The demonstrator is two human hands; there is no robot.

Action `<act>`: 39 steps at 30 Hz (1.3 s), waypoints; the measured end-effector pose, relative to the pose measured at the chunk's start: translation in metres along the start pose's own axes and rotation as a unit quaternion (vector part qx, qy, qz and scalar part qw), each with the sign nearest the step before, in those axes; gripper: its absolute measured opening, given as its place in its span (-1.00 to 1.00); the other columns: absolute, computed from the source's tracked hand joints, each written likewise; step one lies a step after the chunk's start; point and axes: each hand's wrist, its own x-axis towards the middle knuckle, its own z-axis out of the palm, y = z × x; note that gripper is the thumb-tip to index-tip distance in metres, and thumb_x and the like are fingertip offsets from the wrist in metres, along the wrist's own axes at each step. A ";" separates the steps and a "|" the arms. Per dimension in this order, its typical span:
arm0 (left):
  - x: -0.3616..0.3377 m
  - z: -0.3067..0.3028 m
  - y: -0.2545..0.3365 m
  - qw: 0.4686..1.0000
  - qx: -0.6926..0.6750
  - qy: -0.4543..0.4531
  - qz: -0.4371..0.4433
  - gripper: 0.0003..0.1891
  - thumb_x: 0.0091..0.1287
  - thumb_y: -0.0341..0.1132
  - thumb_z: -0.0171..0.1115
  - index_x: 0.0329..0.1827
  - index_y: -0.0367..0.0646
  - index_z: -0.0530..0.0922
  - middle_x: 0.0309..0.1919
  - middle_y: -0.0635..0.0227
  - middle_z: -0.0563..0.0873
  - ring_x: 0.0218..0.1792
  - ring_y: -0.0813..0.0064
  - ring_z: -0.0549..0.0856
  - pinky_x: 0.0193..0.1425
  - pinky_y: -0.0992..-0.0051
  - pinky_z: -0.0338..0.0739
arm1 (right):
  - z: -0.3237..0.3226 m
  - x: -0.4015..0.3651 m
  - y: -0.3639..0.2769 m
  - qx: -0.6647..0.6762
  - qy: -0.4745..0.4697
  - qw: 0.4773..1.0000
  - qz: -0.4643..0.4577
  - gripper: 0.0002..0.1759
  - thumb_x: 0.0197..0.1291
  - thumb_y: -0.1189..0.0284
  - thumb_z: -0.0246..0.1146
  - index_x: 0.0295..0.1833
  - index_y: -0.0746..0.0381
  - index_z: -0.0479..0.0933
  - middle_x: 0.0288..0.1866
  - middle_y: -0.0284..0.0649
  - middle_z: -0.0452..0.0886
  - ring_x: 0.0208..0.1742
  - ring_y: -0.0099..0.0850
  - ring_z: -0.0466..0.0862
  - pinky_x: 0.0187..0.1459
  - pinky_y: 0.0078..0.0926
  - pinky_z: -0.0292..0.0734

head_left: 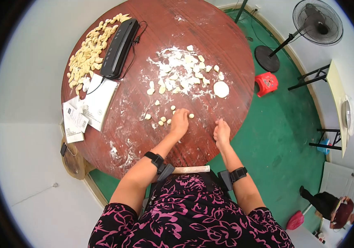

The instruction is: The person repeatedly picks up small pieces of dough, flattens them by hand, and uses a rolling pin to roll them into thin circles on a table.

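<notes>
My left hand (180, 122) rests low over the round table (193, 142) with its fingers curled down; whatever lies under them is hidden. Small dough balls (163, 119) sit just left of it, and one dough ball (191, 116) is close to its right side. Near the table's right edge, my right hand (222, 133) is closed with the thumb uppermost; I cannot make out anything inside it. Beyond both hands lie a flat round dough wrapper (221, 89) and several dough pieces (191, 68) on scattered flour. A rolling pin (191, 169) lies at the near edge, against my body.
A black vacuum sealer (120, 48) with a cord stands at the far left beside a heap of shaped dough pieces (88, 51). White packets (98, 101) lie at the left edge. Right of the table are a red stool (266, 84), a fan (317, 22) and another person (340, 211).
</notes>
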 end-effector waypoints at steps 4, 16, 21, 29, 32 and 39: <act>0.008 0.024 0.017 0.990 0.110 -0.014 0.086 -0.80 0.24 -0.44 0.09 -0.09 -0.24 0.52 -0.13 0.12 0.53 -0.06 0.11 0.50 0.02 0.26 0.38 | -0.006 -0.021 0.003 -0.049 -0.007 0.999 0.006 -0.70 0.41 0.19 -0.02 -0.25 0.18 0.41 -0.74 -0.46 0.24 -0.80 -0.70 0.13 -0.80 -0.65 -0.08; -0.010 0.018 -0.020 0.980 0.092 0.003 0.175 -0.80 0.28 -0.47 0.11 -0.05 -0.24 0.50 -0.23 0.26 0.54 -0.32 0.29 0.54 -0.34 0.44 0.44 | -0.032 -0.015 0.008 0.032 0.000 0.999 0.013 -0.65 0.36 0.10 0.08 -0.29 0.18 0.39 -0.74 -0.53 0.15 -0.80 -0.73 0.06 -0.78 -0.68 -0.12; -0.003 -0.019 0.010 0.793 -0.507 -0.121 -0.314 -0.77 0.43 -0.21 0.03 -0.19 -0.19 0.53 -0.34 0.32 0.57 -0.38 0.46 0.52 -0.37 0.51 0.42 | -0.008 -0.013 -0.006 0.038 -0.056 0.997 0.029 -0.48 0.37 -0.01 -0.01 -0.54 0.12 0.26 -0.76 -0.47 0.13 -0.81 -0.68 0.06 -0.80 -0.66 -0.14; -0.023 -0.057 0.005 0.583 -0.680 -0.018 -0.443 -0.79 0.40 -0.21 0.11 -0.11 -0.18 0.48 -0.48 0.38 0.52 -0.53 0.58 0.42 -0.60 0.67 0.24 | 0.039 -0.024 -0.013 -0.044 -0.089 0.994 0.045 -0.47 0.40 0.00 -0.10 -0.57 0.09 0.18 -0.75 -0.41 0.17 -0.81 -0.65 0.06 -0.80 -0.63 -0.14; -0.023 -0.066 0.001 0.574 -0.682 0.006 -0.454 -0.79 0.42 -0.29 0.06 0.03 -0.16 0.41 -0.62 0.50 0.38 -0.60 0.65 0.34 -0.67 0.72 0.13 | 0.043 -0.025 -0.009 -0.044 -0.103 0.992 0.064 -0.53 0.41 0.03 -0.10 -0.47 0.12 0.23 -0.73 -0.42 0.17 -0.81 -0.65 0.06 -0.80 -0.64 -0.13; -0.038 -0.094 0.001 0.563 -0.710 0.045 -0.420 -0.64 0.47 -0.02 -0.12 -0.41 -0.05 0.35 -0.78 0.57 0.19 -0.79 0.65 0.16 -0.80 0.64 -0.01 | 0.044 -0.028 0.007 -0.055 -0.093 0.989 0.096 -0.62 0.40 0.06 -0.07 -0.25 0.14 0.36 -0.72 -0.50 0.12 -0.78 -0.69 0.07 -0.77 -0.65 -0.08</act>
